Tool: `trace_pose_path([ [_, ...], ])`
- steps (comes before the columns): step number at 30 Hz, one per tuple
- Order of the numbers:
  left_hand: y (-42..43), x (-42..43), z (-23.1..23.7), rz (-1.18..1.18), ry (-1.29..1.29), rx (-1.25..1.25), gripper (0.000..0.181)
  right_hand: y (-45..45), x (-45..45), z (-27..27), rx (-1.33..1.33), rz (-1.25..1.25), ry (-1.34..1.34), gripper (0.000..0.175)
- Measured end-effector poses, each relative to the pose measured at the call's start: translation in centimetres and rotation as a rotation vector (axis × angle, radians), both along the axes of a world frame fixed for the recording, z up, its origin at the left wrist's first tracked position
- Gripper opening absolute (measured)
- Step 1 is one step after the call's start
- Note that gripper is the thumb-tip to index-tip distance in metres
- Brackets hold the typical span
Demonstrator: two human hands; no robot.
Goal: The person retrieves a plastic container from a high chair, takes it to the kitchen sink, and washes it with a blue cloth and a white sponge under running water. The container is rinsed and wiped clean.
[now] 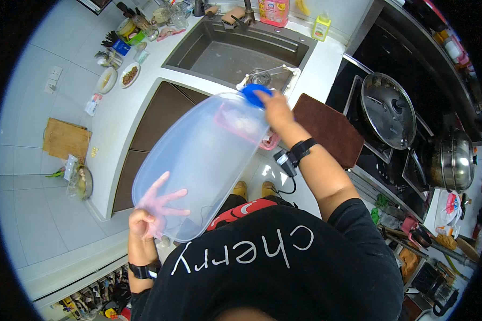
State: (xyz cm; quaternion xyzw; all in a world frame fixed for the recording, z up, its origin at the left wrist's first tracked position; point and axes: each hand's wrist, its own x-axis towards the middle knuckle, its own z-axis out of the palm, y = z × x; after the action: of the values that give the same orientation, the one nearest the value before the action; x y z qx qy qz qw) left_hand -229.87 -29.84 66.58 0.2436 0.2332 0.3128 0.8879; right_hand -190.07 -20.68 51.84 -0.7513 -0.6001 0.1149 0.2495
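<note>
A large translucent plastic lid or bin (193, 156) is held tilted in front of my body; I cannot tell which it is. My left hand (142, 222) grips its lower left edge, thumb on the near side, with spread fingers showing through the plastic. At the upper right end, my right hand (279, 112) closes on a blue piece (253, 94). That piece is blurred, so whether it is a handle or latch is unclear. Behind the plastic, a pink-edged container (270, 141) with pale contents is partly hidden.
Ahead is a grey sink (225, 54) with a white-ended rack (293, 71) across it. A brown mat (327, 128) lies beside the gas hob, which bears a lidded pan (387, 112) and a steamer pot (452, 160). Small dishes (129, 75) stand on the left counter (122, 120).
</note>
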Motion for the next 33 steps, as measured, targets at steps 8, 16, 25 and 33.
trace_pose_path([
  [8, 4.3, -2.4, -1.8, 0.0, -0.09, 0.159, 0.113, 0.2, 8.5, 1.4, 0.399, -0.378, 0.441, 0.059],
  [16, 16.3, -4.6, -5.2, 0.143, -0.004, 0.229, 0.118, 3.6, 8.7, 4.7, 0.416, -0.454, 1.579, 0.03],
  [25, 41.2, -8.6, -7.2, -0.089, 0.086, 0.133, 0.106, 16.8, 6.8, 7.3, 0.362, -0.516, 1.148, 0.037],
  [33, 57.9, -0.9, -9.1, -0.404, 0.049, 0.216, 0.092, 28.9, 6.1, 6.3, 0.145, -0.414, 0.346, 0.06],
])
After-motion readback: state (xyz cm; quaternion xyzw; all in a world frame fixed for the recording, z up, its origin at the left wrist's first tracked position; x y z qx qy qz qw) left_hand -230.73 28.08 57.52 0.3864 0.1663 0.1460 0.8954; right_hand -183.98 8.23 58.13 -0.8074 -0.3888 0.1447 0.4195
